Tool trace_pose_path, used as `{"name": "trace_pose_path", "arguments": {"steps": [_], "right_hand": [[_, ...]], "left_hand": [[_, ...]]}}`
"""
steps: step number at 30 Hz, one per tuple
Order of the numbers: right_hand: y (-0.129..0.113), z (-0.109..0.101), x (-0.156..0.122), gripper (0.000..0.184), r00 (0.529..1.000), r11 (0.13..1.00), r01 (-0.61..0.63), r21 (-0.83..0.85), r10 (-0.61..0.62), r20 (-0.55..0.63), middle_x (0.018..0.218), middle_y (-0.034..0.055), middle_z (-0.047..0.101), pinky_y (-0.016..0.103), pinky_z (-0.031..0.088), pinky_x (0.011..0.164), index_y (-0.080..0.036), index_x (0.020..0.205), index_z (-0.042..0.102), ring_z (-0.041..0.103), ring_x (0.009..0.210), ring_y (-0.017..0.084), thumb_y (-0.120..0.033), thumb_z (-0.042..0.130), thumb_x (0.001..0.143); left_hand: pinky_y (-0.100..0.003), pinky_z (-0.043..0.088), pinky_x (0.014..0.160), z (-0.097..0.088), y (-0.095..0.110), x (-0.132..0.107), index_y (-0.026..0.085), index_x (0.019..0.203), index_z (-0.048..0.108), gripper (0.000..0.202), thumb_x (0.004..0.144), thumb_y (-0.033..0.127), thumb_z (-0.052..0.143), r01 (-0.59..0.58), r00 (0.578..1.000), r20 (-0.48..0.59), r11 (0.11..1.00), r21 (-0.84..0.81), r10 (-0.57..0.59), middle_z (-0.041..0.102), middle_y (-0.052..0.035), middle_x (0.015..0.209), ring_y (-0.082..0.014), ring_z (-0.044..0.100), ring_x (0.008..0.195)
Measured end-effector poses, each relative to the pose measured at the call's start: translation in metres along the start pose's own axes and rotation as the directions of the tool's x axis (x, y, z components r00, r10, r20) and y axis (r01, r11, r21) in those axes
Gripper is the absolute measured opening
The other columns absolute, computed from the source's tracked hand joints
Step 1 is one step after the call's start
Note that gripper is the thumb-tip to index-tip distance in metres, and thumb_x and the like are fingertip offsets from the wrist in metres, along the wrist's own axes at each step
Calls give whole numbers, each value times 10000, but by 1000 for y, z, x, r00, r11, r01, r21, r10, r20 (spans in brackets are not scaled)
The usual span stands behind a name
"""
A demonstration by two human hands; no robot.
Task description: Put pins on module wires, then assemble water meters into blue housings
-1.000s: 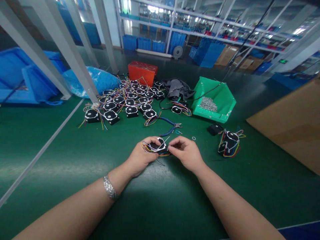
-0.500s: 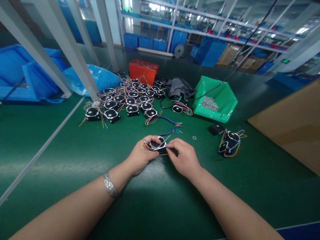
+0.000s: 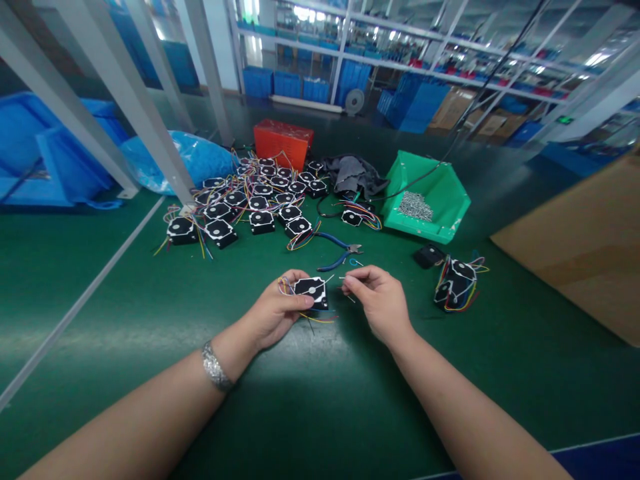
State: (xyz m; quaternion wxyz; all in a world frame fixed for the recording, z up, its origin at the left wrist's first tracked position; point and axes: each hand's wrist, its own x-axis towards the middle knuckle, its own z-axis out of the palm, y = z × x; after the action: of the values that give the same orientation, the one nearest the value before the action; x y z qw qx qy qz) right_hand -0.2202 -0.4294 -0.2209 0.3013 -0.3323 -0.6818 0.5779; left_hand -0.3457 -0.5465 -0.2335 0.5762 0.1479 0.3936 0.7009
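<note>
My left hand (image 3: 277,307) is closed around a small square black motor (image 3: 305,289), thumb across its top face. The motor has silvery edges, a round centre and thin coloured wires trailing from it. My right hand (image 3: 377,297), just right of the motor and apart from it, pinches what look like thin screws (image 3: 351,299); their tips poke out past the fingers. Blue-handled cutting pliers (image 3: 334,241) lie open beyond the hands, beside a small blue ring (image 3: 354,263).
Several similar wired motors (image 3: 260,202) are heaped at the back left, near a red-orange box (image 3: 283,145). A green bin (image 3: 437,230) of screws, a dark cloth (image 3: 353,175) and bundled motors (image 3: 454,285) are to the right. A cardboard sheet (image 3: 575,247) rises at the right edge.
My right hand has drawn away from the motor to the right. The left thumb has shifted onto the motor's face, and the motor is turned to show more of its top.
</note>
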Motion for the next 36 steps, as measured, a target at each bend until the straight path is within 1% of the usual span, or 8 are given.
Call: {"name": "trace_pose_path", "arguments": {"steps": [4, 8, 13, 17, 24, 28, 33, 36], "right_hand": [[2, 2, 0, 179, 994, 999, -20, 29, 17, 106, 605, -10, 555, 248, 428, 570, -154, 603, 494, 524, 568, 107, -232, 654, 589], [-1, 1, -1, 158, 984, 999, -41, -26, 45, 172, 560, -43, 517, 225, 385, 524, -160, 747, 561, 484, 524, 90, -180, 609, 598], [-1, 0, -2, 146, 996, 991, 40, -130, -30, 79, 634, -11, 577, 237, 408, 587, -157, 757, 630, 515, 586, 99, -163, 601, 614], [1, 2, -3, 142, 997, 988, 76, -135, -78, -9, 706, 22, 633, 269, 446, 644, -161, 774, 637, 581, 668, 141, -248, 603, 667], [-2, 2, -8, 109, 980, 949, 201, -243, -194, 56, 742, 15, 666, 254, 468, 675, -181, 754, 657, 612, 696, 137, -246, 575, 722], [-5, 1, -8, 102, 959, 886, 282, -367, -265, 95, 732, 8, 671, 235, 477, 657, -181, 741, 659, 620, 684, 132, -208, 561, 737], [-5, 1, -10, 134, 868, 692, 483, -536, -461, 186, 781, 11, 676, 230, 481, 698, -187, 787, 661, 629, 742, 135, -173, 528, 770], [-4, 1, -10, 132, 851, 662, 505, -554, -487, 194, 783, 9, 676, 220, 486, 691, -182, 799, 657, 629, 734, 127, -169, 527, 776]], "left_hand": [[-236, 420, 693, -1, 2, 1, 152, 895, 541, 402, 537, 39, 685, 38, 997, 63, 999, -33, -36, 598, -8, 789, -115, 564, 721], [-251, 433, 697, 0, 2, 1, 158, 918, 558, 435, 525, 38, 699, 61, 997, 44, 997, -38, -59, 608, -11, 800, -123, 573, 722], [-252, 440, 721, 1, 2, 1, 169, 946, 566, 455, 534, 32, 702, 51, 999, 19, 997, -53, -50, 621, -11, 813, -116, 578, 734], [-238, 441, 715, 1, 1, 0, 165, 947, 573, 464, 525, 33, 712, 76, 997, 12, 996, -37, -75, 629, -12, 803, -109, 583, 719], [-232, 451, 672, 3, 1, 1, 158, 943, 578, 475, 506, 53, 734, 87, 996, 0, 996, 11, -87, 624, -9, 784, -106, 581, 686], [-228, 451, 675, 3, 1, 1, 156, 942, 578, 470, 510, 56, 735, 82, 997, -12, 997, 17, -82, 623, -9, 785, -103, 583, 688], [-237, 459, 683, 4, 0, 0, 154, 935, 577, 466, 508, 53, 732, 81, 997, -12, 997, -1, -81, 627, -13, 787, -111, 589, 695], [-240, 464, 686, 5, 1, 0, 150, 945, 569, 461, 522, 48, 722, 86, 996, -8, 996, -3, -86, 629, -18, 796, -114, 592, 700]]}}
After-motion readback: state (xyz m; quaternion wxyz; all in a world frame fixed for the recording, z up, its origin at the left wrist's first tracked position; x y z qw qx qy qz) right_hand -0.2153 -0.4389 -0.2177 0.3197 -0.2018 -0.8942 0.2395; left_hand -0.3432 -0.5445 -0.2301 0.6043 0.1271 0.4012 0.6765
